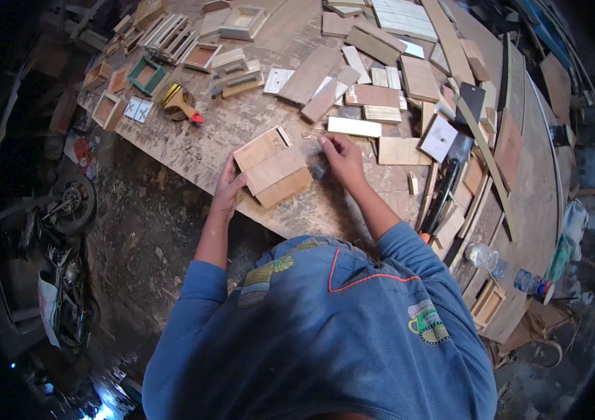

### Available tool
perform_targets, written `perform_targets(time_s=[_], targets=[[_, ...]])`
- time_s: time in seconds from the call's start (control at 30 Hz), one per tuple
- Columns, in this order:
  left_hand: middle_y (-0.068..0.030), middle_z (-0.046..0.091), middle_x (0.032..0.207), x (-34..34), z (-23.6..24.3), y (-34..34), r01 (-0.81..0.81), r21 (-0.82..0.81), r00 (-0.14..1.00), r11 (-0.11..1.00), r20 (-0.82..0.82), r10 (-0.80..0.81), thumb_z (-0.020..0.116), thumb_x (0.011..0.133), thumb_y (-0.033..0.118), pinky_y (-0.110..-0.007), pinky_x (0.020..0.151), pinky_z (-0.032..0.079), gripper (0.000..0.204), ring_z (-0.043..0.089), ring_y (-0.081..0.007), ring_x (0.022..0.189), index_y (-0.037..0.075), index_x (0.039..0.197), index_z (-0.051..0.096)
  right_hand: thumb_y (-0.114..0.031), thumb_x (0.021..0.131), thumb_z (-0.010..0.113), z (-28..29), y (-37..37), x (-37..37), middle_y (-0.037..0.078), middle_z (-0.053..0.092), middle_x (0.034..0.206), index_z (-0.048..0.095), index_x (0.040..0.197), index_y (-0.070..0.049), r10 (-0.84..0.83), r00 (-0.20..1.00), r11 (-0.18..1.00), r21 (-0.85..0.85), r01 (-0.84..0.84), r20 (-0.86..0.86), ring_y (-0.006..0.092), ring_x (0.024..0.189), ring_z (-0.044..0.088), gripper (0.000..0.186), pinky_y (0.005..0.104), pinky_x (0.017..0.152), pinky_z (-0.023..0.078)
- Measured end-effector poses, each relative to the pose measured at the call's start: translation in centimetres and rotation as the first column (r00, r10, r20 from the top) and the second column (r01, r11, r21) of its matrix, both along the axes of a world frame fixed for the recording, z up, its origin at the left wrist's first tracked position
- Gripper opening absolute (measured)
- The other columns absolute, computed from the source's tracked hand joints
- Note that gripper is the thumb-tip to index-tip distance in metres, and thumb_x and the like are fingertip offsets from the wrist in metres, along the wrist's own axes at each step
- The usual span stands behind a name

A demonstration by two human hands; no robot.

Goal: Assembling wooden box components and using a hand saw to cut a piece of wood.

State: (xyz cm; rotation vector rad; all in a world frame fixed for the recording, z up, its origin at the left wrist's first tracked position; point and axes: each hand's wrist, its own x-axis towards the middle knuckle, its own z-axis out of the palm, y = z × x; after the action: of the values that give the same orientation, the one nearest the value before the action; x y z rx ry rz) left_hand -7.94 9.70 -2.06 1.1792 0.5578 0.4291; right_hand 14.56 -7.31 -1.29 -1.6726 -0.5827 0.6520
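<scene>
A small wooden box [280, 168] of pale boards rests near the table's front edge, tilted towards me, with its far end showing an open gap. My left hand [227, 185] grips its left side, thumb on top and fingers behind. Just right of the box, my right hand [343, 159] is closed in a pinch, its fingertips together above the tabletop. What lies between those fingertips is too small to make out. Beside that hand, between it and the box, is a greyish, see-through patch that looks like thin plastic [317, 162].
Loose wood pieces [374, 96] cover the table [178, 154] beyond my right hand. A paintbrush [180, 103] with a red-tipped handle, a green frame [147, 75] and small wooden boxes stand at the left. Long strips and a black-handled saw [448, 183] lie on the right.
</scene>
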Motion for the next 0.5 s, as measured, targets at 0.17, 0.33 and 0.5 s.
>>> perform_targets(time_s=[0.17, 0.33, 0.5], targets=[[-0.012, 0.033, 0.145, -0.5, -1.7, 0.5, 0.001, -0.059, 1.0, 0.998, -0.018, -0.002, 0.077, 0.073, 0.039, -0.035, 0.11, 0.024, 0.097, 0.03, -0.0236, 0.135, 0.003, 0.145, 0.023, -0.021, 0.074, 0.071, -0.6, -4.5, 3.0, 0.013, 0.059, 0.101, 0.065, 0.102, -0.01, 0.136, 0.744, 0.942, -0.317, 0.107, 0.655, 0.032, 0.096, 0.057, 0.03, 0.0415, 0.08, 0.048], [-0.0123, 0.03, 0.147, -0.2, -1.5, 0.5, 0.033, 0.007, 0.996, 0.999, -0.083, -0.033, 0.075, 0.068, 0.053, -0.035, 0.11, 0.024, 0.108, 0.028, -0.0233, 0.136, 0.002, 0.146, 0.02, -0.018, 0.075, 0.068, 0.5, -7.2, 3.1, 0.014, 0.059, 0.098, 0.063, 0.102, -0.009, 0.226, 0.726, 0.904, -0.417, 0.091, 0.649, 0.0335, 0.088, 0.059, 0.029, 0.042, 0.074, 0.05], [-0.0123, 0.028, 0.149, -0.7, -2.1, 1.0, 0.035, -0.025, 0.999, 0.999, -0.006, -0.035, 0.07, 0.066, 0.065, -0.037, 0.111, 0.023, 0.115, 0.027, -0.0236, 0.137, 0.002, 0.146, 0.017, -0.016, 0.075, 0.067, 1.3, -7.3, 1.2, 0.014, 0.057, 0.104, 0.062, 0.102, -0.009, 0.215, 0.731, 0.849, -0.494, 0.189, 0.648, 0.0331, 0.09, 0.057, 0.029, 0.0429, 0.074, 0.049]])
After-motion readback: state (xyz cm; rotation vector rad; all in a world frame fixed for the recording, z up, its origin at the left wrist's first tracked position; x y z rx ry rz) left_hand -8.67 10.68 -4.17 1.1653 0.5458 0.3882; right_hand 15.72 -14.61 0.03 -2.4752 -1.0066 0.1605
